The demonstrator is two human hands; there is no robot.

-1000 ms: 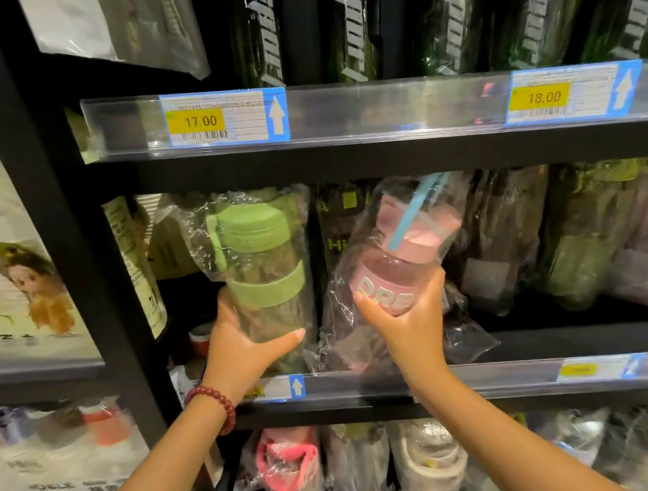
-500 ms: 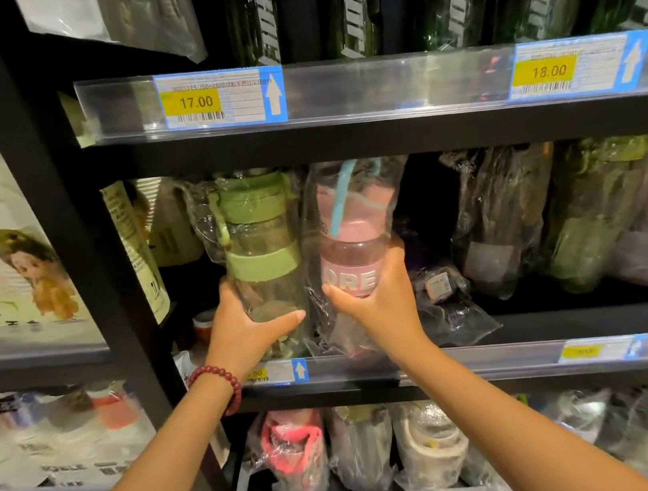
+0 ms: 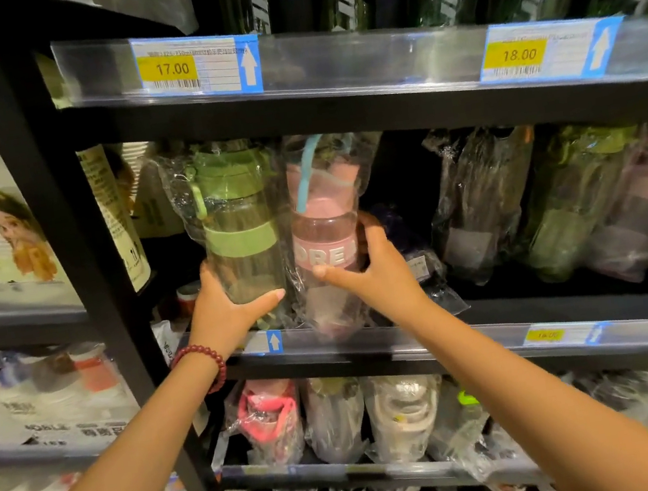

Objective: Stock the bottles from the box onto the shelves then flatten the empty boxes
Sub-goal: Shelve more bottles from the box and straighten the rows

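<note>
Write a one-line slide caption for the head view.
Left hand grips green-lidded wrapped bottle, right hand grips pink wrapped bottle.

Two hands, the left hand [image 3: 226, 314] and right hand [image 3: 377, 275], hold two bottles, one green bottle [image 3: 240, 232] and one pink bottle [image 3: 324, 241], under two yellow price tags [image 3: 172, 69].

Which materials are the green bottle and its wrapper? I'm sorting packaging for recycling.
The green bottle looks like clear, tinted hard plastic: you see through its body; lid and band are matte green. Its wrapper seems thin glossy plastic film, crinkled and catching highlights.
</note>
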